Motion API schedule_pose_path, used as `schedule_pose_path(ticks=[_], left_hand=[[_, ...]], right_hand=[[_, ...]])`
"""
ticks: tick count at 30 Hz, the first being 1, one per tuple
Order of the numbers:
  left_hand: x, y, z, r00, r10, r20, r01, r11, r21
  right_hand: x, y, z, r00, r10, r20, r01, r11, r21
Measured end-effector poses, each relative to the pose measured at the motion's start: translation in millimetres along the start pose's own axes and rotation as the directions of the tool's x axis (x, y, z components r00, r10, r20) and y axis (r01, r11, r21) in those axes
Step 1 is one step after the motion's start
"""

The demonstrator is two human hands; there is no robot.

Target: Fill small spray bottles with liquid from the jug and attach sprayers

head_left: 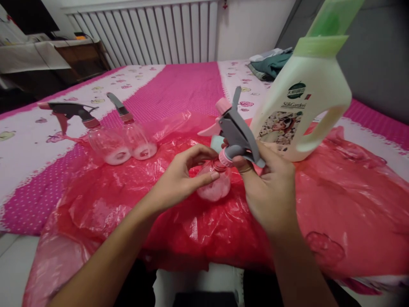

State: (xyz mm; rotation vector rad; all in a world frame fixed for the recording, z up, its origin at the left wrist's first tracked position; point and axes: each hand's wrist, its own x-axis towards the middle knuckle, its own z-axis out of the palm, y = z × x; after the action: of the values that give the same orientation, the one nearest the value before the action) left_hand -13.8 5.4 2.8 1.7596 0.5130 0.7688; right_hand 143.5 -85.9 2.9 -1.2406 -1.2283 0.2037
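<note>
My right hand is closed on a grey and pink trigger spray head, held tilted with its pink collar right by a bottle's mouth. Below it, a small clear spray bottle with whitish liquid stands on red plastic sheeting. Thumb and fingers of my left hand grip the bottle around its neck. Whether the collar touches the neck threads, I cannot tell. Partly hidden behind the spray head is a pale mint object.
Two more spray bottles with trigger heads, a nearer one and another, stand at the left. A large white detergent bottle with a green cap rises at the right. Folded clothes lie on the pink bedspread before a radiator.
</note>
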Motion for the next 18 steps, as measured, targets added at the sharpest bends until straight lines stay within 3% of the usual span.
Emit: schedule_pose_path(ticks=[10, 13, 18], left_hand=[[-0.2, -1.8, -0.4, 1.000, 0.016, 0.008, -0.016, 1.000, 0.018], [-0.4, -1.9, -0.1, 1.000, 0.006, 0.000, -0.006, 1.000, 0.013], [-0.2, -1.6, 0.3, 1.000, 0.016, 0.009, -0.016, 1.000, 0.010]], right_hand=[[1.0, -0.8, -0.9, 1.000, 0.010, 0.001, -0.010, 0.998, 0.065], [0.6, -2.1, -1.6, 0.999, -0.015, -0.029, 0.014, 0.999, -0.038], [-0.5, -2.9, -0.7, 1.000, -0.022, -0.017, 0.021, 0.999, -0.050]])
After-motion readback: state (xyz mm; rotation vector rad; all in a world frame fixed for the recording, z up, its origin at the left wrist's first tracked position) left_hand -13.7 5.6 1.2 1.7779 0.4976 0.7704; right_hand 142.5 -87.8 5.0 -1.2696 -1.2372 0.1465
